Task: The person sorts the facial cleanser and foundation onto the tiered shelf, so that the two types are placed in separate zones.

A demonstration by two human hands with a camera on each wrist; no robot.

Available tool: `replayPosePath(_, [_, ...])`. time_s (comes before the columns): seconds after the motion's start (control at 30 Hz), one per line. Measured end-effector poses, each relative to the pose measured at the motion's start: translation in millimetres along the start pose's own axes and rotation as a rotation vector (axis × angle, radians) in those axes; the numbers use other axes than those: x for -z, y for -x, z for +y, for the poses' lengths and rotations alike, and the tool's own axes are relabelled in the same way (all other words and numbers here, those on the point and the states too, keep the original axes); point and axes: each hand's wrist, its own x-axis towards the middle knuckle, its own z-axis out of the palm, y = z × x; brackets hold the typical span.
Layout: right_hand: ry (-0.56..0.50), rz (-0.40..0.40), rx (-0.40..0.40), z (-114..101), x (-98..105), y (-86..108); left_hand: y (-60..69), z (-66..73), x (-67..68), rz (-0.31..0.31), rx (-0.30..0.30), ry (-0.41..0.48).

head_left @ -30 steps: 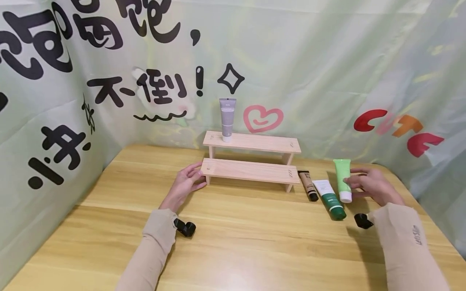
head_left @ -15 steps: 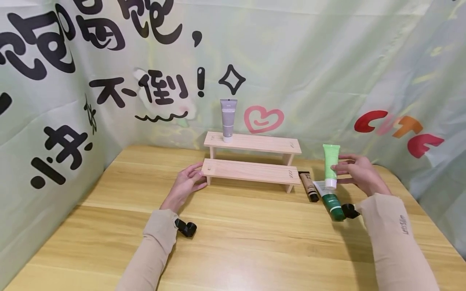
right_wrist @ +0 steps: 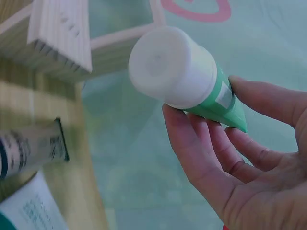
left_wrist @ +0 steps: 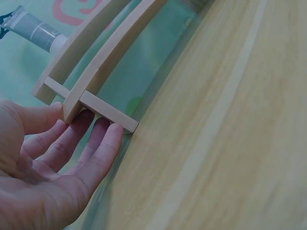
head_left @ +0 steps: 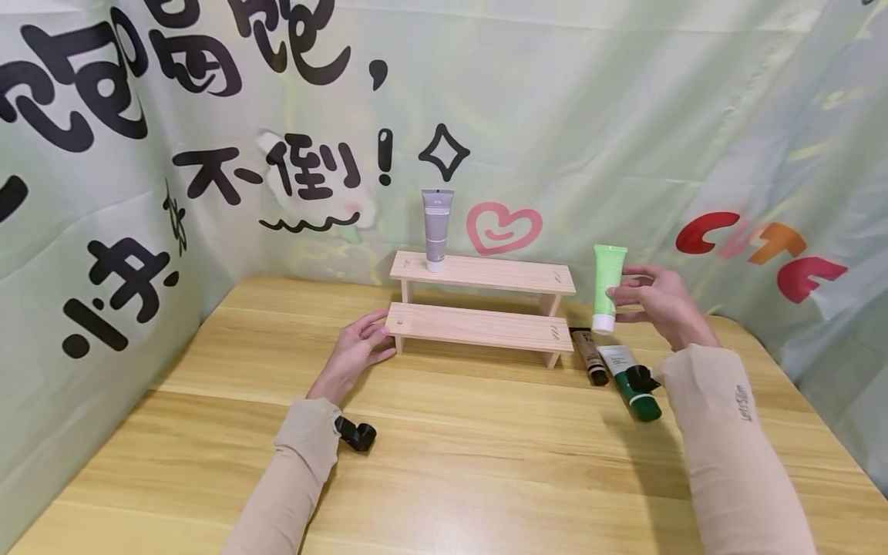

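Note:
My right hand (head_left: 659, 303) pinches a light green tube (head_left: 609, 281) with a white cap, holding it cap down in the air right of a two-step wooden shelf (head_left: 479, 327). The right wrist view shows the thumb on one side of the green tube (right_wrist: 225, 103) and the fingers on the other. My left hand (head_left: 352, 353) grips the left end of the lower step. In the left wrist view its thumb (left_wrist: 45, 117) touches the step's edge and its fingers lie along the leg. A purple-grey tube (head_left: 436, 230) stands cap down on the upper step's left part.
On the wooden table (head_left: 444, 462), right of the shelf, lie a tan tube with a black cap (head_left: 590, 356) and a white and green tube (head_left: 644, 402). A printed cloth (head_left: 569, 116) hangs behind and along both sides.
My right hand has lifted the light green tube off the table and carried it up and left, towards the shelf. My left hand has stayed at the shelf's end.

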Motion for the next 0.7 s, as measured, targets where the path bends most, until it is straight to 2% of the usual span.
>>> replayPosePath(0.7, [-0.209, 0.067, 0.113, -41, -48, -17.0, -1.1, -2.1, 0.4, -0.004, -0.012, -0.013])
